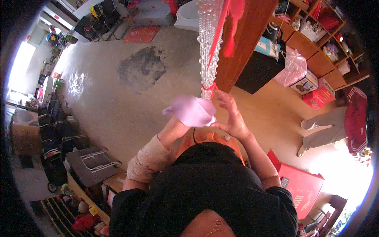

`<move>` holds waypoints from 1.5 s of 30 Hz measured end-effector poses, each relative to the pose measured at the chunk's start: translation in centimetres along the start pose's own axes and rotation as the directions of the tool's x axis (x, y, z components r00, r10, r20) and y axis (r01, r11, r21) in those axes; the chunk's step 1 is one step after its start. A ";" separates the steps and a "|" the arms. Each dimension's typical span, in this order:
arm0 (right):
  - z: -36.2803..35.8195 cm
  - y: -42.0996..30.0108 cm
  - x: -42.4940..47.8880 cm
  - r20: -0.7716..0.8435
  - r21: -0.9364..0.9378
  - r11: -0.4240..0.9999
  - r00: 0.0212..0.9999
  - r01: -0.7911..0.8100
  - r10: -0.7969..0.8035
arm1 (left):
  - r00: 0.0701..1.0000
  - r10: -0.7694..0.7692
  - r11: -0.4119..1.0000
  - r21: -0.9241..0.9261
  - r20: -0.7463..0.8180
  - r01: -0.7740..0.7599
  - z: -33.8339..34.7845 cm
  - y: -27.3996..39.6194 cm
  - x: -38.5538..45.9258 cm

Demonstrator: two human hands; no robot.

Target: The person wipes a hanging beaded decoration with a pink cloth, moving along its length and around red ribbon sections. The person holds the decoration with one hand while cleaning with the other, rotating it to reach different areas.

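Note:
A light purple cloth (194,112), partly blurred, covers the fingers of my left hand (176,129), which grips it from below. Just right of the cloth is my right hand (232,118), its fingers spread and curved, the thumb near the cloth's lower edge. Beyond my hands hangs a bundle of clear bead strings (208,56), gathered by a red tie (210,86) near its lower end. Red ribbons (231,29) hang beside the upper beads. What the left fingers do under the cloth is hidden.
A wooden panel (248,26) stands right behind the beads, beside a black cabinet (257,71). Boxes (305,83) sit by wooden shelves (299,35). A person in grey trousers (325,127) is at the right. A red box (302,186) lies lower right, folded chairs (53,118) at the left.

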State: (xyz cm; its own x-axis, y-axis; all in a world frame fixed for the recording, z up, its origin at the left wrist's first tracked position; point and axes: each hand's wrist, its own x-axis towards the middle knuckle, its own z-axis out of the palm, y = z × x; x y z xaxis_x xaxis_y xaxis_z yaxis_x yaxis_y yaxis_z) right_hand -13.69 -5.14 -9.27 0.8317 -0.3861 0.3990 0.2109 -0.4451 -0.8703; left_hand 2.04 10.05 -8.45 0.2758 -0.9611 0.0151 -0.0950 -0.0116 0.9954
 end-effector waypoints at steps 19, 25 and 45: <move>-6.8 3.1 -2.9 -0.208 0.392 0.825 0.834 -0.408 0.511 | 0.873 0.274 0.955 0.009 -0.403 -0.295 2.1 7.3 8.4; -6.7 1.6 -2.5 -0.125 0.248 0.936 0.950 -0.250 0.287 | 0.932 0.144 0.990 0.054 -0.333 -0.134 2.7 8.3 10.1; -8.3 1.2 3.1 -0.318 0.176 0.974 0.945 0.140 -0.079 | 0.888 0.122 0.974 -0.119 -0.443 -0.194 4.0 7.8 11.0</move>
State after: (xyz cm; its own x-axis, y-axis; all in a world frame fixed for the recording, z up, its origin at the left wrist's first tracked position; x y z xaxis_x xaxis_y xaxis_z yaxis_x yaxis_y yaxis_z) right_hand -15.10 -13.56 -6.71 0.6057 -0.5869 0.5374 0.4127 -0.3457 -0.8427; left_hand 0.49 -1.75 -0.87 0.6572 -0.7327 0.1770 -0.0318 0.2078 0.9777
